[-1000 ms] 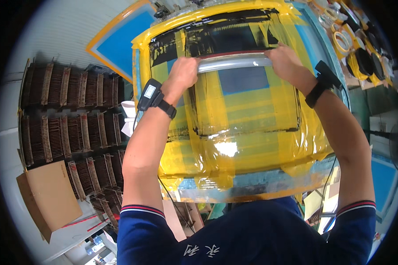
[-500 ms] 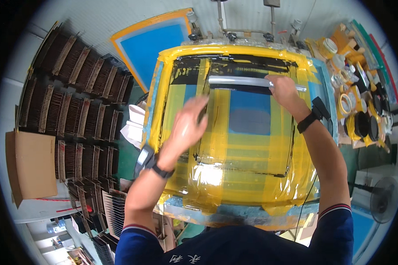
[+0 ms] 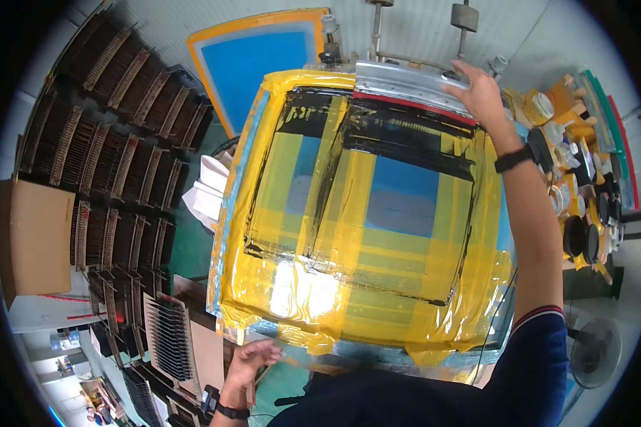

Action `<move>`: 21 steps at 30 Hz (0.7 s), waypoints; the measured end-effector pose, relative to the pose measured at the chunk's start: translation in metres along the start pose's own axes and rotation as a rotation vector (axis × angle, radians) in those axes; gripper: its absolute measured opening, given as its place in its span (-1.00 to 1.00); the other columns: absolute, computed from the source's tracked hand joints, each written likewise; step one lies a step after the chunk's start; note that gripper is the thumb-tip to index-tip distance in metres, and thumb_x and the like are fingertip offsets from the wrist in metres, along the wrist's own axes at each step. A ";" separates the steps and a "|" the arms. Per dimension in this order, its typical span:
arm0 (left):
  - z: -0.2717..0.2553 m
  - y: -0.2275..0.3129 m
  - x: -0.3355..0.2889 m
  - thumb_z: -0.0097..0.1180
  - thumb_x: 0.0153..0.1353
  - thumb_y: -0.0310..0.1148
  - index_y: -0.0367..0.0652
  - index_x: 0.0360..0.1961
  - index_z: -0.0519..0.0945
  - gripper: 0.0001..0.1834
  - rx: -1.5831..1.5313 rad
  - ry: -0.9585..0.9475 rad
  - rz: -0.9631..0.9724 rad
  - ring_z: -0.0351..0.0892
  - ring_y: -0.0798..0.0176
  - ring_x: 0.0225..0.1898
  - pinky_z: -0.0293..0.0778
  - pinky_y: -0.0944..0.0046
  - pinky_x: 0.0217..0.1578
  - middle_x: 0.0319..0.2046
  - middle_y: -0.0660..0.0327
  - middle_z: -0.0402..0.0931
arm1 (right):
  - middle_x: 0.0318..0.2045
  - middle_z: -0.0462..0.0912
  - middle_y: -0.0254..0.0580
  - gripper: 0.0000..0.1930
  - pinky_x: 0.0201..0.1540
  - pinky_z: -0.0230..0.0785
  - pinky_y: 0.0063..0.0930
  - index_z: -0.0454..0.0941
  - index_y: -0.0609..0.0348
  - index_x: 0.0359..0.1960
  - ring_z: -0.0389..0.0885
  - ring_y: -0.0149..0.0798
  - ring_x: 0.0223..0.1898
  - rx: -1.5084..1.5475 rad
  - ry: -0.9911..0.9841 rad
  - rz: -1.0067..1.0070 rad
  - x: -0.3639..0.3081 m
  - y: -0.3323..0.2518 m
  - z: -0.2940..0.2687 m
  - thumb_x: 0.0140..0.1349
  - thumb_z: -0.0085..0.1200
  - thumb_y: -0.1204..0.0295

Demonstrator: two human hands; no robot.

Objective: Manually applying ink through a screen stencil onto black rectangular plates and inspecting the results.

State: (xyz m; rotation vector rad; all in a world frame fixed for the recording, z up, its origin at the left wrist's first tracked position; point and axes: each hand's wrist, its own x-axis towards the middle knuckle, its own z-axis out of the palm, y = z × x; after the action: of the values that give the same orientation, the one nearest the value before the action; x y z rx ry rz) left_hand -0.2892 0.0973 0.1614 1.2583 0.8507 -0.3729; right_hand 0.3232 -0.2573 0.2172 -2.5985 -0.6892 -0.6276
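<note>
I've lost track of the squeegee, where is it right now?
In the head view, the metal squeegee lies across the far edge of the yellow-taped screen frame, above the black ink band. The right hand rests on its right end.

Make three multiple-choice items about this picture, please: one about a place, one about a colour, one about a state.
1. Where is the right hand?
A. on the squeegee at the screen's far edge
B. on the cardboard box
C. on the fan

2. What colour is the tape on the screen?
A. red
B. yellow
C. white

3. How is the left hand?
A. gripping the squeegee
B. holding a cup
C. open, at the screen's near edge

Key:
1 A, its fingers lie on the metal bar.
2 B, yellow strips cover the frame.
3 C, its fingers are spread and hold nothing.
</note>
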 end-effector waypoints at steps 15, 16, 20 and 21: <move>-0.023 -0.020 0.010 0.00 0.01 -0.54 -0.01 -0.27 0.42 -0.76 -0.695 0.015 0.000 0.34 0.38 -0.52 0.25 0.43 -0.56 -0.47 0.27 0.42 | 0.03 0.57 0.05 -0.50 0.12 0.38 -0.12 0.54 0.24 -0.03 0.50 0.15 0.07 0.170 -0.214 0.053 -0.328 -0.165 -0.221 -0.09 0.37 0.52; -0.023 -0.015 -0.001 0.00 0.00 -0.56 -0.01 -0.27 0.42 -0.75 -0.656 -0.033 0.060 0.36 0.37 -0.52 0.27 0.43 -0.56 -0.46 0.27 0.42 | 0.06 0.55 0.06 -0.47 0.17 0.34 -0.09 0.53 0.25 -0.01 0.47 0.17 0.12 0.164 -0.235 0.079 -0.344 -0.178 -0.231 -0.10 0.38 0.51; -0.031 0.011 -0.024 0.00 0.09 -0.55 -0.11 -0.22 0.42 -0.80 -0.402 -0.155 0.547 0.47 0.33 -0.48 0.39 0.40 -0.54 -0.40 0.18 0.51 | 0.18 0.47 0.08 -0.33 0.34 0.12 -0.01 0.48 0.24 0.10 0.30 0.19 0.29 0.157 -0.250 0.206 -0.368 -0.223 -0.286 -0.16 0.42 0.49; -0.030 0.016 -0.020 -0.01 0.16 -0.53 -0.14 -0.16 0.47 -0.79 -0.317 -0.124 0.543 0.49 0.35 -0.45 0.42 0.38 -0.51 -0.35 0.18 0.56 | 0.27 0.38 0.08 -0.28 0.42 -0.07 0.00 0.40 0.23 0.22 0.16 0.15 0.39 0.107 -0.292 0.180 -0.362 -0.226 -0.302 0.00 0.36 0.23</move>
State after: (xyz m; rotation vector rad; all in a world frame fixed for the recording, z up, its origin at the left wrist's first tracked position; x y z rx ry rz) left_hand -0.3018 0.1263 0.1851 1.1028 0.4142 0.1164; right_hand -0.1771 -0.3466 0.3386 -2.6379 -0.5471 -0.1536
